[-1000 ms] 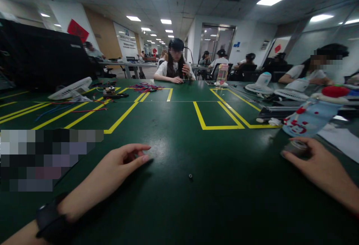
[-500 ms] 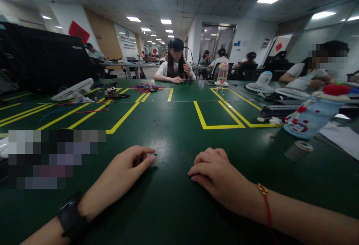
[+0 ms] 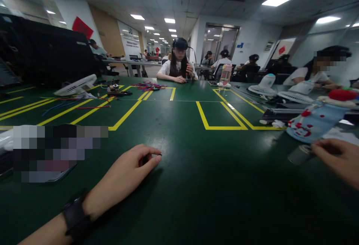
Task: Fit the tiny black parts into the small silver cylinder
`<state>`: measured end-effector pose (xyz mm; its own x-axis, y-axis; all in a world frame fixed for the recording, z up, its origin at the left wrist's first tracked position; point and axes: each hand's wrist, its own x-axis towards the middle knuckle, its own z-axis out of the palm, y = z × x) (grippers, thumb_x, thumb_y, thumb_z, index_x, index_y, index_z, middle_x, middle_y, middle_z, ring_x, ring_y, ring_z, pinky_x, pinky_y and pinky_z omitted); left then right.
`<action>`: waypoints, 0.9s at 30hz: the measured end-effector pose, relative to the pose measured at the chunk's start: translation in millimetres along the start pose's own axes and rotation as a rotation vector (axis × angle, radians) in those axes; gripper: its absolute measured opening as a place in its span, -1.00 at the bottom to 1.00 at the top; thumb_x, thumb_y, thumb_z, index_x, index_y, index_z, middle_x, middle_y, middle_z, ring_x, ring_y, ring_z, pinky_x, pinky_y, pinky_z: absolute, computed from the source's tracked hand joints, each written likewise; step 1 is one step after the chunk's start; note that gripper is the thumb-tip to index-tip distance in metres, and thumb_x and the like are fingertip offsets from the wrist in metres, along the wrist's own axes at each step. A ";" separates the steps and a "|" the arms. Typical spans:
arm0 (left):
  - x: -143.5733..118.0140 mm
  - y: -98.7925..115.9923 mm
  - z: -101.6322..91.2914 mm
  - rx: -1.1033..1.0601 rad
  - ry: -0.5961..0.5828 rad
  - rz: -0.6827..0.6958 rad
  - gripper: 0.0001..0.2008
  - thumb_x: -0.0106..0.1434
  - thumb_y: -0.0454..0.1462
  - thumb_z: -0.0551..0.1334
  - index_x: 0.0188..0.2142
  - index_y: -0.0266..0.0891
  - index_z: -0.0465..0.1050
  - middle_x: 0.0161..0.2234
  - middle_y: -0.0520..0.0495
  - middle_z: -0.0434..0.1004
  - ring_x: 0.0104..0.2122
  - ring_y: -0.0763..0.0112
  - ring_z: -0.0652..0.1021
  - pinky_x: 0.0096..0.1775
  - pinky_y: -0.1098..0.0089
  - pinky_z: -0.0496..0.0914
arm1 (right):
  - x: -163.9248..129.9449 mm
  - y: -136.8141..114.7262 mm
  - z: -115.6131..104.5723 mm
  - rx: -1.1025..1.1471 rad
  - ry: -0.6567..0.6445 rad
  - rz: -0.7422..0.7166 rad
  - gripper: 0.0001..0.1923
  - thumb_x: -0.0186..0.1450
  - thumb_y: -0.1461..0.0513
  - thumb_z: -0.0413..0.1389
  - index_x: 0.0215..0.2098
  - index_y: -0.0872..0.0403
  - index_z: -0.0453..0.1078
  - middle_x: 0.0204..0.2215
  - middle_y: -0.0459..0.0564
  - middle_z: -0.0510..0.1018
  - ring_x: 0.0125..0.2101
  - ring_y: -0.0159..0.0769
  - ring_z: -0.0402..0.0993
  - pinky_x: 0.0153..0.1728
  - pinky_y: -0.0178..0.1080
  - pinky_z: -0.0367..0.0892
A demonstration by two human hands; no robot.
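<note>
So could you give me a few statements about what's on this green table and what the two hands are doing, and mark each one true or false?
1. The left hand rests on the green table, fingertips pinched on something small and dark. True.
2. The right hand lies beside the left hand at the table's middle. False: it is far out at the right edge, at a small grey spool.
3. A dark watch is on the left wrist. True.
4. The table's marking lines are red. False: they are yellow.
5. A white fan lies at the far left. True.
</note>
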<state>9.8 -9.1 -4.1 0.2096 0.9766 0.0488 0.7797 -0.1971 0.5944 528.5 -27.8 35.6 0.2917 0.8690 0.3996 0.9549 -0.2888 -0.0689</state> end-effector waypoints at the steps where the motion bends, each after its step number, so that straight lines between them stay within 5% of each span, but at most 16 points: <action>1: 0.0 0.0 0.0 0.000 0.001 -0.001 -0.61 0.23 0.04 0.08 -0.09 -0.05 0.46 -0.17 -0.06 0.50 -0.23 0.20 0.51 -0.20 0.25 0.37 | -1.0 1.4 0.0 0.003 -0.058 0.046 -0.57 0.19 -0.10 -0.07 -0.33 0.03 0.43 -0.41 0.09 0.50 -0.50 -0.23 0.37 -0.48 -0.21 0.14; 11: -0.8 3.0 -1.0 -0.011 -0.005 -0.007 -0.63 0.24 0.03 0.09 -0.10 -0.05 0.46 -0.15 -0.05 0.49 -0.21 0.21 0.50 -0.20 0.26 0.36 | -12.8 -28.9 -19.0 0.021 -0.144 0.122 -0.51 0.22 -0.11 -0.13 -0.20 0.03 0.41 -0.29 0.12 0.50 -0.40 -0.21 0.41 -0.41 -0.20 0.22; 18: -1.9 2.6 -1.1 0.003 -0.004 0.008 -0.63 0.25 0.03 0.08 -0.11 -0.06 0.46 -0.16 -0.05 0.48 -0.19 0.21 0.49 -0.17 0.23 0.36 | -2.9 -9.6 -3.2 0.166 -0.216 0.257 -0.60 0.10 -0.06 0.03 -0.22 -0.05 0.46 -0.27 -0.03 0.54 -0.32 -0.17 0.45 -0.30 -0.18 0.28; 23: -1.8 -0.4 0.0 -0.002 -0.012 0.015 -0.63 0.25 0.03 0.08 -0.10 -0.05 0.46 -0.16 -0.05 0.48 -0.20 0.21 0.49 -0.19 0.24 0.37 | -7.2 1.6 3.6 0.320 -0.373 0.225 -0.40 0.14 -0.01 0.03 0.15 -0.08 0.24 -0.21 0.03 0.54 -0.31 -0.19 0.49 -0.31 -0.19 0.30; 27: -0.5 -0.5 1.1 -0.001 -0.019 0.017 -0.63 0.24 0.04 0.08 -0.10 -0.03 0.45 -0.15 -0.03 0.47 -0.21 0.23 0.50 -0.20 0.26 0.37 | -18.9 -23.4 -1.0 0.215 -0.400 0.278 -0.30 0.17 -0.16 -0.02 0.21 -0.09 0.16 -0.36 0.05 0.55 -0.45 -0.23 0.48 -0.37 -0.16 0.32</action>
<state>9.9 -9.6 -5.2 0.2338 0.9713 0.0437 0.7752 -0.2133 0.5946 500.6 -37.9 30.6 0.4935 0.8689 -0.0374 0.8162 -0.4776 -0.3252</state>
